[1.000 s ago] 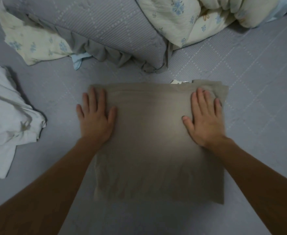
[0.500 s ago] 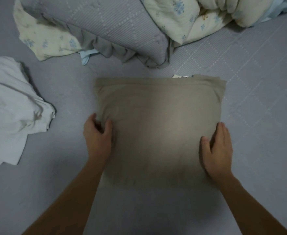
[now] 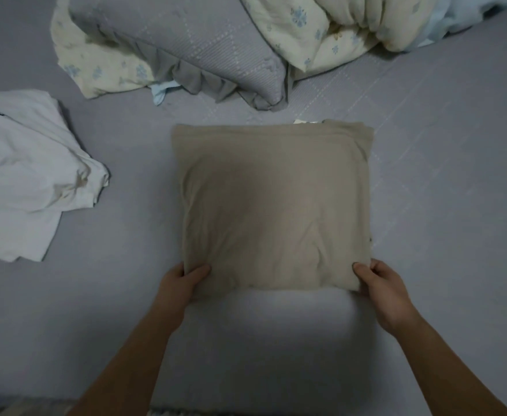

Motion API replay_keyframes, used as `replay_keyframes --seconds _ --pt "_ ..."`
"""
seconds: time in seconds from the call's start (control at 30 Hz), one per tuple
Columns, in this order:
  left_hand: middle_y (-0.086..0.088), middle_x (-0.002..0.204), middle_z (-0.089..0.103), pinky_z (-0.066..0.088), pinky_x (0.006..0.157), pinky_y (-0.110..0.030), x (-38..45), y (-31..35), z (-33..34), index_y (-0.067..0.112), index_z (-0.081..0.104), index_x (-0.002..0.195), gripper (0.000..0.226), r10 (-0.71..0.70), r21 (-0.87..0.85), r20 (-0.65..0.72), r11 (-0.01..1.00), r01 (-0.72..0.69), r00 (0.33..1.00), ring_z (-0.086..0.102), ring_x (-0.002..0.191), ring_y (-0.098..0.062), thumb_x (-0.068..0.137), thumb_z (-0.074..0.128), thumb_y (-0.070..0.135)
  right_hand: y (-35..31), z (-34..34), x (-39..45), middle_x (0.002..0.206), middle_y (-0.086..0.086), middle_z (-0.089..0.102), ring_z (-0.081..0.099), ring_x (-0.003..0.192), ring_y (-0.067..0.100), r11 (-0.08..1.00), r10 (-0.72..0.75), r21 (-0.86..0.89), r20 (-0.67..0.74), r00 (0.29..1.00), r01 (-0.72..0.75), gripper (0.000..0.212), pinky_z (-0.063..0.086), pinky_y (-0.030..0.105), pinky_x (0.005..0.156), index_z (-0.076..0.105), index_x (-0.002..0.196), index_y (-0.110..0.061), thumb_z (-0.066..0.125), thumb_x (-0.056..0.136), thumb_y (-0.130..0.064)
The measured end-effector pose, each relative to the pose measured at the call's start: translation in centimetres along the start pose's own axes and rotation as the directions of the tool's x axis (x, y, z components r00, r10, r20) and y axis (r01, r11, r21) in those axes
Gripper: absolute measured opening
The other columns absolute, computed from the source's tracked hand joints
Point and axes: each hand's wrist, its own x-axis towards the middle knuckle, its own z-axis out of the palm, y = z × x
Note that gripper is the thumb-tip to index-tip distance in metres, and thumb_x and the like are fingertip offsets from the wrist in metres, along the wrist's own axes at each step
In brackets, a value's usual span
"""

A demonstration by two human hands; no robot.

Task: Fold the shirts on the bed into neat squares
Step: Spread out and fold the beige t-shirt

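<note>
Both my hands pinch the near corners of the tan shirt, folded to a rough square mid-bed: left hand thumb on top, right hand same, fingers tucked under the cloth. Risk: lifting by these corners could let loose layers slip and undo the fold. My under-fingers are hidden, a pale tag at the far edge is unreadable, and the crumpled white shirt is cut off left.

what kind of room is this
Most likely a bedroom, seen from on a bed: a grey quilted bedspread, a ruffled grey pillow and a bunched floral duvet lie behind the beige shirt.
</note>
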Motion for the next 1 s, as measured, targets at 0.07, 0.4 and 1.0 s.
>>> replay_keyframes --seconds 0.07,0.4,1.0 --pt "-0.012 0.099 0.076 0.059 0.081 -0.045 -0.5 -0.4 -0.5 0.012 0.072 0.103 0.019 0.006 -0.041 0.033 0.999 -0.005 0.999 0.073 0.091 -0.031 0.084 0.072 0.011 0.4 0.2 0.0 0.090 0.011 0.072 0.066 0.086 0.028 0.998 0.017 0.068 -0.015 1.000 -0.016 0.010 0.052 0.054 0.089 0.066 0.082 -0.015 0.067 0.088 -0.023" --pt "-0.016 0.104 0.064 0.055 0.058 -0.030 -6.6 -5.7 -4.0 0.004 0.059 0.113 0.024 -0.068 -0.072 -0.116 0.996 0.059 0.991 0.064 0.083 -0.022 0.090 0.064 0.006 5.6 -0.3 -8.4 0.116 0.012 0.059 0.064 0.093 0.028 0.999 0.017 -0.046 -0.132 0.991 -0.023 0.036 0.060 0.044 0.063 0.043 0.123 -0.014 0.063 0.095 -0.024" --pt "0.007 0.144 0.047 0.038 0.100 -0.010 -11.2 -7.2 -7.0 0.011 0.069 0.121 0.054 0.502 0.711 0.296 0.452 -0.539 0.812 0.047 0.124 -0.005 0.075 0.061 -0.015 5.9 -2.9 -14.5 0.126 0.007 0.062 0.059 0.115 0.024 0.981 0.071 0.163 0.206 0.976 -0.106 0.046 0.061 0.033 0.081 0.069 0.113 -0.004 0.035 0.091 0.019"
